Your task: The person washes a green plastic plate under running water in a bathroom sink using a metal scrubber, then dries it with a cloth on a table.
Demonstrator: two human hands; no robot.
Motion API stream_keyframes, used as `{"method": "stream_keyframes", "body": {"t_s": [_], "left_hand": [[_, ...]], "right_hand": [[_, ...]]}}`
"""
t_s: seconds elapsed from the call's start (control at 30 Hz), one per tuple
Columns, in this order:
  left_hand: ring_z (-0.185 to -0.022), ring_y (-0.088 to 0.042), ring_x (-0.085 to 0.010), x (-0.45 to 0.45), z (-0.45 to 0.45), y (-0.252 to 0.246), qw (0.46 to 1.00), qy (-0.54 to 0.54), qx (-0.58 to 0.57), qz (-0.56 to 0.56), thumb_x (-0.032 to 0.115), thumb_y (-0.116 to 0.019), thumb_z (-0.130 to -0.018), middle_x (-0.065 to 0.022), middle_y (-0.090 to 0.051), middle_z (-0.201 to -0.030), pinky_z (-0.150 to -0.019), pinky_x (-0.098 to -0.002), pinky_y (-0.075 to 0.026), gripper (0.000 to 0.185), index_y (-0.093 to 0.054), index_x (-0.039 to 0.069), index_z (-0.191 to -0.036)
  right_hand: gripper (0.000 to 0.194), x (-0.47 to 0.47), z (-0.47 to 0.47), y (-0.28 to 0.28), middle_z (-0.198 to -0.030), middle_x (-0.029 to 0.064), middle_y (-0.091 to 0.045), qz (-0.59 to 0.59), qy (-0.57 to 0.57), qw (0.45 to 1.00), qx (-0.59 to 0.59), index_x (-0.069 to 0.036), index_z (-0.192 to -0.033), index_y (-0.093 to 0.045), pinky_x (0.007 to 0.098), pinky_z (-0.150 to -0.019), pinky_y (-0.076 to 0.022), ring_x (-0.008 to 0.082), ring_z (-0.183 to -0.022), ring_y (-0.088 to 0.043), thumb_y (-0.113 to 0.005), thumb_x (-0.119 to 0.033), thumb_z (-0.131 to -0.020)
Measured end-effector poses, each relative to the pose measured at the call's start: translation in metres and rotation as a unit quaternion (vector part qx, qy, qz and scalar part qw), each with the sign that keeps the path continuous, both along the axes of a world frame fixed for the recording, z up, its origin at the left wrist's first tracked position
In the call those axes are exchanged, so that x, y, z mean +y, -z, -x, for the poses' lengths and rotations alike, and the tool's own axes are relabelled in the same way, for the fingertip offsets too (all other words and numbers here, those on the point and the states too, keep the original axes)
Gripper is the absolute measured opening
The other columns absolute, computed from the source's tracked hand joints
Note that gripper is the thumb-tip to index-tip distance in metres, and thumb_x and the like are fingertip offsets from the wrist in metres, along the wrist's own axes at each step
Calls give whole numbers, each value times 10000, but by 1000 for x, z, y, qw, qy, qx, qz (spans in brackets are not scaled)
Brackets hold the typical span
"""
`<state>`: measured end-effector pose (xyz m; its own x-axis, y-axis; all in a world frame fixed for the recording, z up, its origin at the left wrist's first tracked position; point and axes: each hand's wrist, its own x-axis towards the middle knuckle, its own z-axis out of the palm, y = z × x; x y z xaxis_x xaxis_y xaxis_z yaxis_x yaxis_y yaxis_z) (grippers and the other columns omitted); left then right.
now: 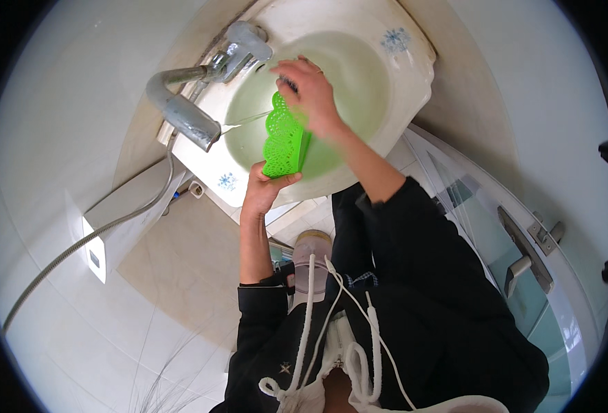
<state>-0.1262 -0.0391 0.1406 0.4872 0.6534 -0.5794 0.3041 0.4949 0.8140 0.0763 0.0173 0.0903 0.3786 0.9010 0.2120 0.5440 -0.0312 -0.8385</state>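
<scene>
My left hand (pixel 264 190) grips the near end of a bright green plastic basket (pixel 282 142) with a lacy, scalloped openwork side. The basket is tilted over a white ceramic sink (pixel 208 170) that holds cloudy, pale green water (pixel 358 88). At the basket's far end is my right hand (pixel 309 93), fingers bent and slightly blurred. A small dark object (pixel 287 82) shows under those fingers; most of it is hidden, so its kind is unclear. From the metal faucet (pixel 193 121), a thin stream of water (pixel 247 121) runs towards the basket's side.
A flexible metal hose (pixel 92 235) curves down the left wall. Below the sink stands a pinkish, translucent bucket (pixel 311 245). To the right is a glass door with a metal handle (pixel 518 273). White cords (pixel 309 310) hang from my dark jacket.
</scene>
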Motion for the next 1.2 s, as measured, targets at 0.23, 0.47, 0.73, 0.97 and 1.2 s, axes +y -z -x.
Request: {"method": "stream_keyframes", "body": {"t_s": [0.23, 0.47, 0.73, 0.97, 1.2], "left_hand": [[-831, -632, -92, 0, 12, 0, 999, -36, -6, 3, -67, -788, -756, -6, -721, -929, -784, -259, -518, 249, -734, 24, -982], [-1025, -671, -197, 5, 30, 0, 966, -214, -118, 87, -131, -688, -775, -81, -696, -1126, -898, -329, -541, 481, -613, 27, -1222], [-1126, -626, -245, -15, 2, -12, 909, -364, -144, 144, -45, -674, -853, -71, -634, -1234, -918, -411, -548, 523, -521, 93, -1333], [-1123, -607, -255, -21, -15, -17, 854, -457, -185, 167, 12, -696, -866, -68, -618, -1248, -972, -440, -492, 488, -541, 104, -1320], [-1119, -595, -261, -24, -25, -17, 822, -500, -210, 173, 41, -692, -878, -64, -623, -1221, -974, -443, -474, 450, -554, 87, -1303]], "right_hand": [[248, 0, -15, 34, -961, 88, -724, 119, 8, 948, 295, -100, -1042, -721, 391, -854, -528, 288, -886, -674, -599, -266, -902], [354, -27, -62, 64, -1014, 156, -710, 243, 19, 931, 272, -54, -1077, -694, 357, -827, -521, 289, -907, -679, -650, -335, -866], [393, -34, -79, 15, -1000, 81, -642, 354, -165, 914, -106, -53, -1124, -645, 277, -824, -497, 135, -955, -623, -797, -218, -802], [387, -20, -51, -2, -854, 105, -674, 177, -115, 960, 184, -89, -1040, -726, 338, -741, -518, 216, -808, -663, -844, -290, -732], [332, -13, -3, -24, -1009, 52, -685, 195, -201, 852, 443, -9, -1190, -661, 258, -794, -540, 114, -901, -639, -729, -136, -891]]}}
